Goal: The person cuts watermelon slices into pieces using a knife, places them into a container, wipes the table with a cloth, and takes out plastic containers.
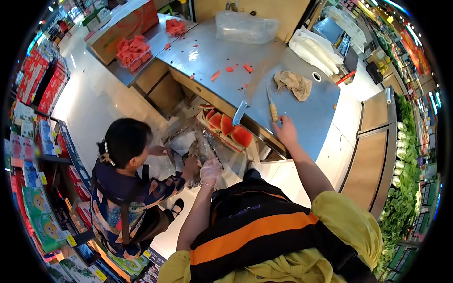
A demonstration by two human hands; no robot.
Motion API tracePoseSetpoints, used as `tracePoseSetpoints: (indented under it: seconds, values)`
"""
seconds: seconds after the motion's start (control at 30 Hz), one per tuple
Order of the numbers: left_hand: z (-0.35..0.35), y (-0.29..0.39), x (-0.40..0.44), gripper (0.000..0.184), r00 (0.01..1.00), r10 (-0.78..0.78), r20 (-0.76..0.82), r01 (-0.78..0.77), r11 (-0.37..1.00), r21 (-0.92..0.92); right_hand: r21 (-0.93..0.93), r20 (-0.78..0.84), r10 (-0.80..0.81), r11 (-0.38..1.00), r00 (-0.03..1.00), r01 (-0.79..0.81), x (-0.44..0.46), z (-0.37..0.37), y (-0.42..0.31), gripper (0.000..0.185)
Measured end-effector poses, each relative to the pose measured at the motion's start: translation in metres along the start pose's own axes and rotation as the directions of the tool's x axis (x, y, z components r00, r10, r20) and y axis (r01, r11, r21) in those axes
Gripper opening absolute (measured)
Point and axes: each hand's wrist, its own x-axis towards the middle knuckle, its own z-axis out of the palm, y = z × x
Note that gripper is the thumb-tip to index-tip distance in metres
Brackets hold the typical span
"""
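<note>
My left hand [211,171], in a thin clear plastic glove, is closed at the rim of a crumpled clear plastic bag [214,146] low in front of the table. My bare right hand [286,132] rests at the edge of the metal table [306,120], fingers apart. Its fingertips are by the wooden handle end of a knife [272,104], which lies on the tabletop with its blade pointing away. A blue-handled tool [240,113] lies at the table's front edge. Beside the knife is a crumpled brown cloth [293,85].
A person [127,184] bends at my left, one hand at the bag. Cut watermelon [226,125] fills a box under the table. Tubs of red melon pieces [133,51] stand back left near a carton [122,28]. A plastic roll [246,28] and white bags [315,49] lie behind.
</note>
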Motion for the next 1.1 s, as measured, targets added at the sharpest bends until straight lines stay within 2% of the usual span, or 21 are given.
tracePoseSetpoints:
  seconds: [0.1, 0.13, 0.17, 0.27, 0.3, 0.37, 0.4, 0.43, 0.5, 0.53, 0.57, 0.63, 0.7, 0.73, 0.8, 0.87, 0.9, 0.97, 1.0, 1.07, 1.1]
  values:
    - [0.034, 0.032, 0.026, 0.011, 0.972, 0.177, 0.156, -0.167, 0.983, -0.074, -0.046, 0.126, 0.168, 0.986, 0.978, -0.163, 0.034, 0.015, 0.011, 0.047]
    - [0.057, 0.063, 0.027, 0.015, 0.977, 0.194, 0.088, -0.213, 0.901, 0.379, -0.041, 0.165, 0.190, 0.982, 0.968, -0.186, 0.042, 0.012, 0.008, 0.052]
    - [0.079, 0.086, 0.032, 0.020, 0.972, 0.234, 0.027, -0.173, 0.632, 0.755, -0.025, 0.170, 0.187, 0.982, 0.967, -0.186, 0.051, 0.016, 0.018, 0.052]
    - [0.134, 0.114, 0.057, 0.039, 0.932, 0.349, -0.101, -0.205, 0.734, 0.648, -0.027, 0.345, 0.154, 0.988, 0.926, -0.154, 0.069, 0.029, 0.052, 0.047]
    - [0.140, 0.111, 0.079, 0.039, 0.932, 0.346, -0.110, -0.193, 0.729, 0.657, 0.129, 0.374, 0.123, 0.975, 0.919, -0.182, 0.071, 0.027, 0.069, 0.044]
    - [0.154, 0.115, 0.120, 0.054, 0.837, 0.531, 0.135, -0.260, 0.168, 0.951, 0.291, 0.408, 0.082, 0.932, 0.909, -0.215, 0.078, 0.019, 0.104, 0.040]
    - [0.161, 0.130, 0.122, 0.054, 0.906, 0.323, 0.274, -0.346, 0.188, 0.919, 0.414, 0.451, 0.120, 0.849, 0.884, -0.327, 0.080, 0.008, 0.124, 0.038]
    - [0.158, 0.121, 0.145, 0.054, 0.912, 0.313, 0.266, -0.334, 0.188, 0.924, 0.515, 0.500, 0.153, 0.739, 0.852, -0.435, 0.082, -0.004, 0.134, 0.036]
    - [0.144, 0.085, 0.193, 0.049, 0.980, -0.170, 0.101, -0.017, 0.436, 0.900, 0.475, 0.370, 0.086, 0.838, 0.925, -0.269, 0.092, -0.027, 0.146, 0.035]
    - [0.168, 0.124, 0.166, 0.041, 0.906, -0.216, 0.365, -0.344, 0.130, 0.930, 0.410, 0.228, -0.010, 0.908, 0.974, -0.086, 0.097, -0.037, 0.150, 0.034]
    - [0.174, 0.120, 0.164, 0.041, 0.907, -0.223, 0.357, -0.336, 0.130, 0.933, 0.412, 0.238, -0.010, 0.906, 0.971, -0.091, 0.101, -0.043, 0.152, 0.034]
    - [0.175, 0.109, 0.151, 0.031, 0.907, -0.408, 0.109, 0.212, 0.662, 0.719, 0.185, 0.399, -0.067, 0.983, 0.914, -0.009, 0.110, -0.046, 0.150, 0.042]
    - [0.185, 0.115, 0.136, 0.023, 0.918, -0.388, 0.077, 0.249, 0.718, 0.650, 0.245, 0.249, -0.131, 0.967, 0.959, 0.069, 0.127, -0.028, 0.164, 0.046]
    - [0.184, 0.111, 0.131, 0.024, 0.944, -0.211, 0.253, -0.073, 0.616, 0.784, 0.280, 0.090, -0.187, 0.947, 0.978, 0.155, 0.139, -0.020, 0.168, 0.050]
    - [0.178, 0.088, 0.118, 0.026, 0.919, -0.107, 0.379, -0.266, 0.540, 0.798, 0.072, -0.057, -0.259, 0.962, 0.964, 0.263, 0.187, -0.035, 0.156, 0.056]
    - [0.187, 0.082, 0.098, 0.026, 0.892, 0.023, 0.452, -0.415, 0.441, 0.796, -0.188, -0.037, -0.193, 0.965, 0.981, 0.183, 0.220, -0.042, 0.140, 0.047]
    - [0.195, 0.089, 0.088, 0.024, 0.903, 0.051, 0.426, -0.391, 0.507, 0.768, -0.178, -0.039, -0.195, 0.966, 0.980, 0.185, 0.238, -0.029, 0.147, 0.047]
    - [0.211, 0.099, 0.068, 0.031, 0.921, 0.107, 0.374, -0.353, 0.631, 0.690, -0.022, 0.321, -0.062, 0.997, 0.945, 0.073, 0.262, -0.001, 0.175, 0.043]
    - [0.216, 0.102, 0.061, 0.029, 0.953, 0.100, 0.286, -0.272, 0.697, 0.664, -0.015, 0.324, -0.069, 0.997, 0.944, 0.078, 0.267, 0.000, 0.179, 0.043]
    - [0.217, 0.110, 0.055, 0.027, 0.934, 0.140, 0.328, -0.348, 0.563, 0.750, 0.470, 0.245, 0.025, 0.871, 0.969, -0.142, 0.275, -0.008, 0.172, 0.038]
    - [0.218, 0.114, 0.053, 0.025, 0.923, 0.160, 0.349, -0.381, 0.489, 0.785, 0.476, 0.250, 0.007, 0.870, 0.968, -0.130, 0.274, -0.015, 0.164, 0.038]
